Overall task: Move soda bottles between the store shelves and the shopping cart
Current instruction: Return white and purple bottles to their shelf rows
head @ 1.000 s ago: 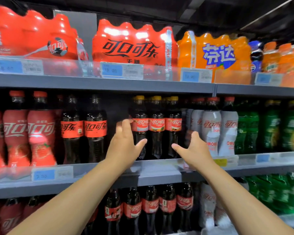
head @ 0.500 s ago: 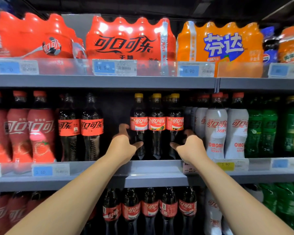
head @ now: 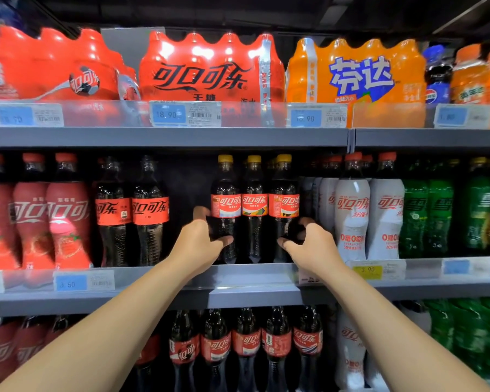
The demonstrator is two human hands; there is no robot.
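Left yellow-capped bottle (head: 226, 193), right yellow-capped bottle (head: 284, 193): near-black cola, red labels, white script. Dark-capped cola bottles (head: 149, 210): red labels. Pink bottles (head: 68, 222): red caps, strawberry print. White-sleeved bottles (head: 352, 219): red script, red caps. Green bottles (head: 439, 216). Red multipack (head: 210, 69): black script. Orange multipack (head: 408, 60): blue lettering, white outline. Shelf edge (head: 164, 137) grey. Price tags (head: 167, 114) blue, except yellow tag (head: 367, 272).
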